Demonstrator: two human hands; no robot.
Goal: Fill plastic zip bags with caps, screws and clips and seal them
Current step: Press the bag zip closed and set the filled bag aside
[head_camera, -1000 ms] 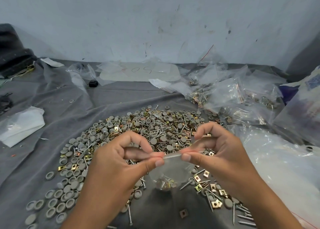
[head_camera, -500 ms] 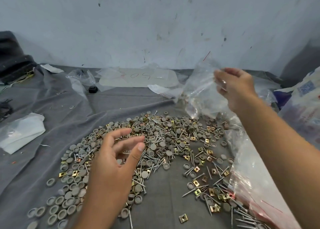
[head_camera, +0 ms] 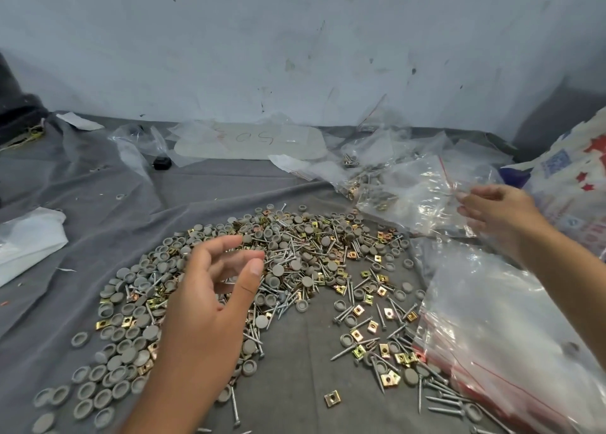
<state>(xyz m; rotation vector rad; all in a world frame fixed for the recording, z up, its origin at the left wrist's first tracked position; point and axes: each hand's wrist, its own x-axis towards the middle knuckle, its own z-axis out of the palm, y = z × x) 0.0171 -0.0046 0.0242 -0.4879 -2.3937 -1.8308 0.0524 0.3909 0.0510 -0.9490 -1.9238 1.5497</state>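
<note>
A wide pile of grey caps, silver screws and gold clips (head_camera: 295, 253) is spread over the grey cloth (head_camera: 288, 384). My left hand (head_camera: 210, 302) hovers over the pile's left half, its fingers loosely spread and holding nothing. At the far right my right hand (head_camera: 495, 214) reaches out with relaxed fingers, its fingertips at the red zip edge of a filled clear zip bag (head_camera: 413, 201). That bag lies on a heap of other filled bags (head_camera: 364, 174). Whether the fingertips still touch the bag is unclear.
Empty clear zip bags with red strips (head_camera: 498, 328) lie at the right front. A printed sack (head_camera: 577, 184) stands at the right edge. A plastic sheet with red writing (head_camera: 249, 142) and a small black object (head_camera: 162, 164) sit by the wall. White plastic (head_camera: 29, 240) lies at the left.
Both hands first pinched the filled bag's zip over the pile. My right hand then carried the bag to the back right and set it on the heap; my left hand let go and hovers.
</note>
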